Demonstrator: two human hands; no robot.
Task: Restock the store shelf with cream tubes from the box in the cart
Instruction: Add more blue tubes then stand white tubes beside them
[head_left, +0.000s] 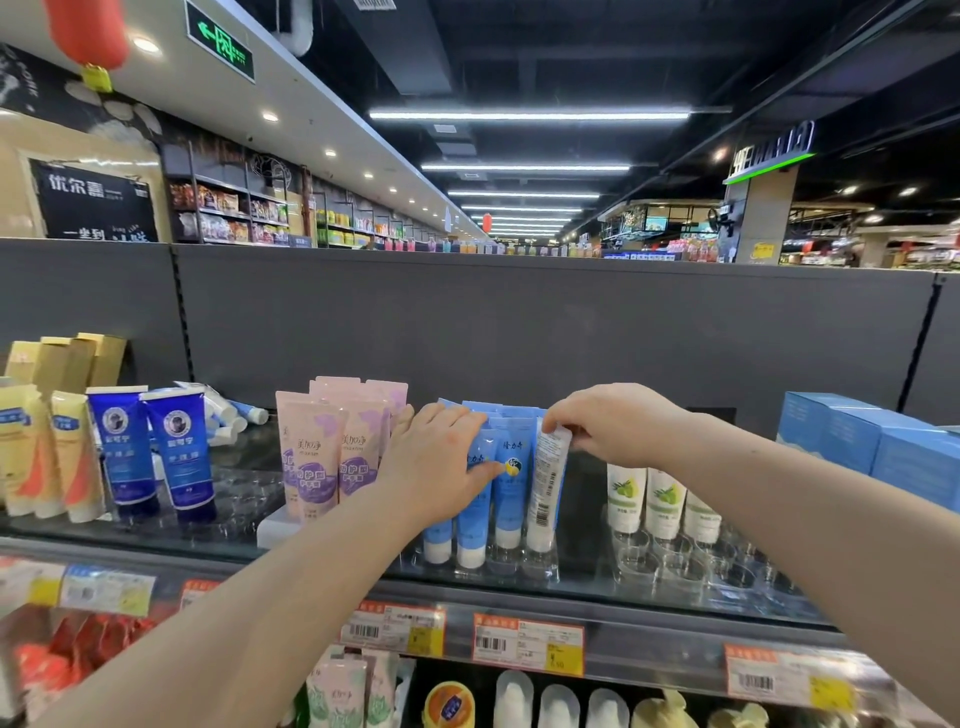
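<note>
Yellow tubes (31, 457): three in view, far left, upright.
Dark-blue tubes (150, 457): two, side by side, caps down.
Pink tubes (332, 457): two in front; I cannot count those behind.
My left hand (436, 462): fingers straight, laid flat over the light-blue cream tubes (511, 478).
Light-blue cream tubes: four in the front row, caps down on the shelf (571, 587); more behind.
My right hand (618, 426): fingers pinch the top of the rightmost tube (548, 483), its barcode facing me.
White-green tubes (662, 499): three, just beside.
</note>
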